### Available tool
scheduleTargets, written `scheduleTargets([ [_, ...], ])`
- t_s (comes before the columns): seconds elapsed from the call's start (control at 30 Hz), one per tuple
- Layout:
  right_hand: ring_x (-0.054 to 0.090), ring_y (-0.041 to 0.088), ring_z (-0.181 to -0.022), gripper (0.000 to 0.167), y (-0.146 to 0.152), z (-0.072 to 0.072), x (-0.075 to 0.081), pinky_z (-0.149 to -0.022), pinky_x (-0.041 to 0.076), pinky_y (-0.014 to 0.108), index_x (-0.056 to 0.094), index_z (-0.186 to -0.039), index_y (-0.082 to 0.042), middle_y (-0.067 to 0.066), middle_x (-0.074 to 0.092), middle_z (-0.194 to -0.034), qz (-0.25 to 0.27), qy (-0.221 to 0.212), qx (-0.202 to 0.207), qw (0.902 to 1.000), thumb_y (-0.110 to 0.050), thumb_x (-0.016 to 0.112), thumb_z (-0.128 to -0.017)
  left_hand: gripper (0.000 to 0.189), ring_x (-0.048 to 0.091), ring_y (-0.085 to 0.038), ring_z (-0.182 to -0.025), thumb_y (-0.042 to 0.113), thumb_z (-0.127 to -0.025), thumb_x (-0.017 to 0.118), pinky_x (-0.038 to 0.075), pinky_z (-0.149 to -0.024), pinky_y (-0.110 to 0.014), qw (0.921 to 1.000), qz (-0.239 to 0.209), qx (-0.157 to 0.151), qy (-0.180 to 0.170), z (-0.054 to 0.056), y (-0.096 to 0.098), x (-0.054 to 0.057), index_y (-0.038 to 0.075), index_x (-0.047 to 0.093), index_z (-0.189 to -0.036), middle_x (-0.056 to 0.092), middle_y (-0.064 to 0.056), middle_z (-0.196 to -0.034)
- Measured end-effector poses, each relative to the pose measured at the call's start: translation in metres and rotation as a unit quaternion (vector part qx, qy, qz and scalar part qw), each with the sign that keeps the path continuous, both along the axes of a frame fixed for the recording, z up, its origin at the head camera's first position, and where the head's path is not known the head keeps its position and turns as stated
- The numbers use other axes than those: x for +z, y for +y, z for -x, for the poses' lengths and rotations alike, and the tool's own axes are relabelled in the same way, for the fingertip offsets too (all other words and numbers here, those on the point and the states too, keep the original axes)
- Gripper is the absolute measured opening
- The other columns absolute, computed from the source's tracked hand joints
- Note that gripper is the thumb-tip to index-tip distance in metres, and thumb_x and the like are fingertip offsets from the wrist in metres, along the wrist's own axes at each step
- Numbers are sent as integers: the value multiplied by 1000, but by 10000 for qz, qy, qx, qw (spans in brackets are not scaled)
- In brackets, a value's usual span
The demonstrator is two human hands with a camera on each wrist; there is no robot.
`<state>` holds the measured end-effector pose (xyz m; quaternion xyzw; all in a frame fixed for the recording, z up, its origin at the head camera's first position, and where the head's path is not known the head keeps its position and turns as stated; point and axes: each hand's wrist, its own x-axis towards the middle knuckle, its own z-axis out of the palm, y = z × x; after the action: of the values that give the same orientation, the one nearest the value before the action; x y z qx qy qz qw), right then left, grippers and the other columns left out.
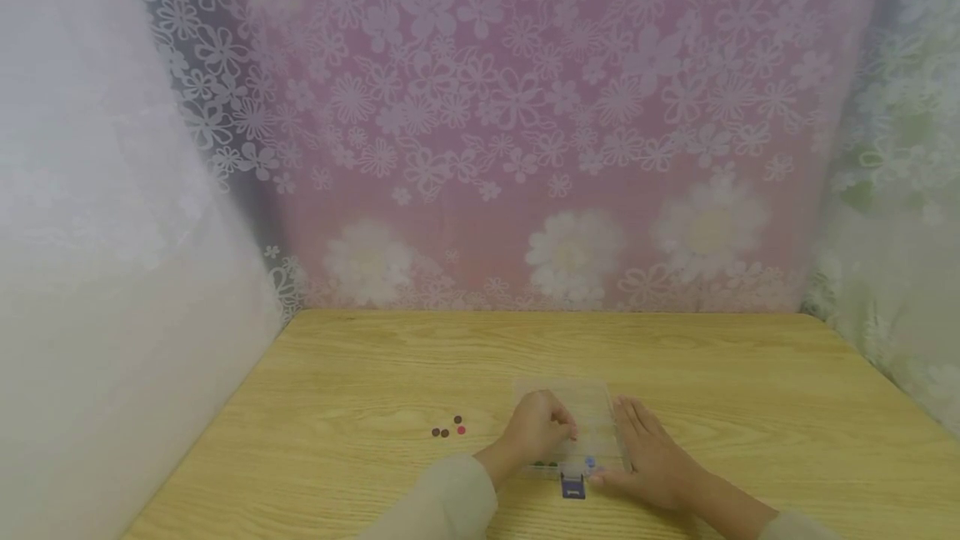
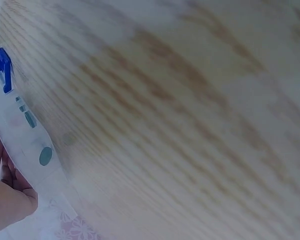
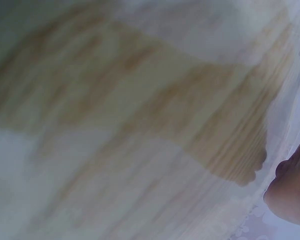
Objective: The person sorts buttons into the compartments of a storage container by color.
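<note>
A clear plastic box [image 1: 600,407] with a dark blue latch [image 1: 573,487] at its front lies on the table. Over its middle, my left hand [image 1: 536,427] has its fingers curled, thumb and fingertips pinching what looks like a small red disc [image 1: 574,438], mostly hidden. My right hand [image 1: 660,465] lies along the box's right side with fingers straight and the thumb at the front corner. Blue discs [image 1: 590,462] sit in the front right of the box. Through its wall in the left wrist view, a green disc [image 2: 45,156] shows beside the left hand [image 2: 10,195].
Left of the box, several small discs lie loose on the wooden table [image 1: 360,390]: dark brown discs [image 1: 445,433] and one pinkish-red disc [image 1: 461,430]. A flowered curtain [image 1: 525,148] hangs behind the table, with pale sheets at both sides.
</note>
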<state>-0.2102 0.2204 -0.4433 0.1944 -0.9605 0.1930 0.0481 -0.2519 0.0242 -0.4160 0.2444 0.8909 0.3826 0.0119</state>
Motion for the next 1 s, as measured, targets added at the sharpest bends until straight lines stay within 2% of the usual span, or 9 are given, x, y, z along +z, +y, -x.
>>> scheduleTargets([
  [0.2,18,52,-134,109,0,-1,1,-103,24,65,19,-141,12,36,20,-146,4,-28,-18,10000,-65,60,-76,7,47,-3,-73,7,-79,70,40,-66,-17,10000,31,15,-33,1,0,-1,6,72,-72,59,5,-78],
  [0.47,18,52,-134,109,-1,0,1,-104,24,63,19,-141,13,36,20,-146,-57,-6,-34,10000,-65,59,-76,6,52,-5,-78,9,-82,68,44,-70,-17,9997,-246,-49,8,5,-11,2,7,72,-79,62,3,-81],
  [0.6,20,51,-134,108,-1,1,1,-104,25,62,21,-140,13,36,22,-145,-129,71,-49,9999,-66,59,-76,7,54,-9,-81,11,-82,68,45,-70,-18,9996,-263,54,49,5,-18,5,9,72,-77,62,3,-82],
  [0.83,18,52,-134,109,0,1,3,-105,22,63,19,-140,13,36,19,-146,-107,-72,-22,9999,-66,58,-77,7,54,-10,-86,12,-84,66,46,-74,-24,9990,-341,219,-168,5,-31,8,10,71,-79,61,5,-86],
  [1.0,17,51,-135,108,0,1,1,-106,21,62,20,-140,13,35,19,-146,-96,-90,-22,9999,-66,58,-77,6,57,-13,-87,11,-83,67,48,-75,-24,9988,-404,267,-46,7,-43,6,8,72,-81,63,1,-87],
])
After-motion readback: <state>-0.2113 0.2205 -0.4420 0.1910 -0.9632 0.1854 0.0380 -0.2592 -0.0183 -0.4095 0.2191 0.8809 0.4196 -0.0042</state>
